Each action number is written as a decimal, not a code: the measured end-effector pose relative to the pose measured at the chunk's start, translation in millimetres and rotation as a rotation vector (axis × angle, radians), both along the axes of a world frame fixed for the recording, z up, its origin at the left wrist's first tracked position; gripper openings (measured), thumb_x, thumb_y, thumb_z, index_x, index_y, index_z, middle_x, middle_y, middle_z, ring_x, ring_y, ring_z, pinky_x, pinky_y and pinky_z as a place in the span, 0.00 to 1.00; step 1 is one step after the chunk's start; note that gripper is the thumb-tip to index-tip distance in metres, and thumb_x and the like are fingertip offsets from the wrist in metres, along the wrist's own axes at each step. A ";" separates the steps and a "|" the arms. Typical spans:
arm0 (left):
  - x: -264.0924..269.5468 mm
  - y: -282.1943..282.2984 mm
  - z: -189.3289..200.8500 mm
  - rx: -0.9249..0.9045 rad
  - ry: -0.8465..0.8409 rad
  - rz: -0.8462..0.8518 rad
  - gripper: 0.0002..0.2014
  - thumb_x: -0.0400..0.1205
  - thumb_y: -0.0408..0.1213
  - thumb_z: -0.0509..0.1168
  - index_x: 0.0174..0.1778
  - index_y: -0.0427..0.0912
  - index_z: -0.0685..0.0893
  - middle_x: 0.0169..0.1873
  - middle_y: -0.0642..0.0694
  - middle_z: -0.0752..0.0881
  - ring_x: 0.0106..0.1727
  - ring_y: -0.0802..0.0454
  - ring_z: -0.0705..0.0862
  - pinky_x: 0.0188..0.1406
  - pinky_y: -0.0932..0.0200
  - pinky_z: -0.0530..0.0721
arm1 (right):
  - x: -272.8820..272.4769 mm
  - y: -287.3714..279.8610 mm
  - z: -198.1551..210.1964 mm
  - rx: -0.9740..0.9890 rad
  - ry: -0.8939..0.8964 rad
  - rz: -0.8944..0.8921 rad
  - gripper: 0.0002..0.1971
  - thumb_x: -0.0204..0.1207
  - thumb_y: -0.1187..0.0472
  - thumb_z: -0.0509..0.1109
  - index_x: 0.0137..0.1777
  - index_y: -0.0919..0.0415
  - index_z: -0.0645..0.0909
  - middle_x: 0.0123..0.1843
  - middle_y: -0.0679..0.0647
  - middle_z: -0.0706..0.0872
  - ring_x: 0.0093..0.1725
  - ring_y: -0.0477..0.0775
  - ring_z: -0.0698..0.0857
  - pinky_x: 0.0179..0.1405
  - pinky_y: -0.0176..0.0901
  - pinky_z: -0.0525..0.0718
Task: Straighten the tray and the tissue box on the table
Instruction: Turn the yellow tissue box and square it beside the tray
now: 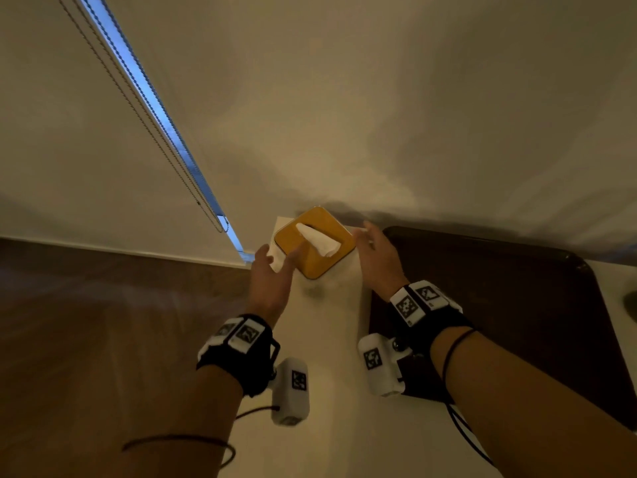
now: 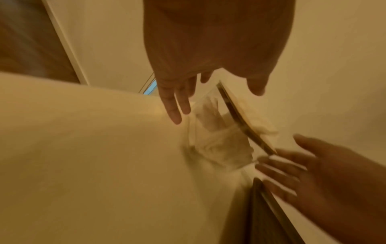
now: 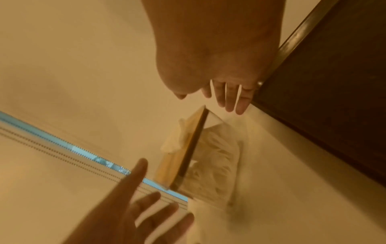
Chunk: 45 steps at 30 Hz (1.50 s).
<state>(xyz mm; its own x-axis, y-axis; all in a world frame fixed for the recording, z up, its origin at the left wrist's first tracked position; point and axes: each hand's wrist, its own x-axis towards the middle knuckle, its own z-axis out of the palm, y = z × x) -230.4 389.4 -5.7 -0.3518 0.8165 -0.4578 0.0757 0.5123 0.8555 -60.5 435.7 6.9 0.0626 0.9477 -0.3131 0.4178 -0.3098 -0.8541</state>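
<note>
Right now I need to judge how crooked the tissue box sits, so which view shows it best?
The head view: the tissue box shows its whole yellow lid from above, corner-on to the white table. Both wrist views are blurred, showing the lid edge-on above clear sides.

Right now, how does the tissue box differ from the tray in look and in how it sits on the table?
The tissue box has a yellow lid with a white tissue poking out; the tray is dark brown and bare where it shows. The tissue box is small and sits turned cornerwise; the tray is far larger and lies flat. Both open hands flank the tissue box; neither holds the tray. Both things rest on the white table.
</note>
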 end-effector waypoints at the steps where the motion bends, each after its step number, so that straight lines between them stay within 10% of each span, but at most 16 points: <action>1: 3.3 -6.8 -1.8 0.017 -0.001 0.000 0.49 0.65 0.67 0.70 0.79 0.53 0.58 0.76 0.43 0.70 0.71 0.42 0.74 0.67 0.34 0.78 | -0.3 3.7 3.6 -0.001 0.006 0.004 0.26 0.83 0.48 0.56 0.78 0.56 0.64 0.79 0.58 0.70 0.77 0.58 0.70 0.73 0.51 0.69; 21: -0.4 -1.0 -0.2 0.115 -0.156 -0.009 0.18 0.81 0.34 0.65 0.66 0.54 0.77 0.61 0.52 0.81 0.51 0.64 0.81 0.52 0.47 0.81 | -6.5 8.5 -12.2 0.071 -0.015 0.068 0.14 0.77 0.60 0.69 0.61 0.61 0.82 0.61 0.55 0.86 0.56 0.50 0.83 0.59 0.46 0.82; 29: -11.4 14.2 9.7 0.047 -0.145 -0.032 0.20 0.82 0.34 0.61 0.69 0.55 0.78 0.63 0.51 0.82 0.62 0.48 0.78 0.59 0.40 0.78 | -17.2 7.0 -15.0 0.057 0.009 0.007 0.12 0.75 0.59 0.72 0.57 0.60 0.83 0.57 0.55 0.88 0.51 0.52 0.85 0.54 0.47 0.84; 45: -25.8 24.6 18.4 0.023 -0.131 -0.044 0.21 0.81 0.33 0.59 0.70 0.52 0.78 0.63 0.48 0.81 0.65 0.46 0.76 0.59 0.40 0.78 | -34.2 4.8 -12.9 0.067 0.008 -0.023 0.12 0.76 0.58 0.71 0.57 0.61 0.81 0.56 0.57 0.88 0.49 0.52 0.85 0.54 0.54 0.87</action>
<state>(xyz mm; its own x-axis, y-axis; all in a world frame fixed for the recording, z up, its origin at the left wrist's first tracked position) -256.2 414.0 12.8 -0.2537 0.8405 -0.4787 -0.0152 0.4914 0.8708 -94.7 440.5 -6.0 0.0819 0.9649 -0.2494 0.4045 -0.2609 -0.8765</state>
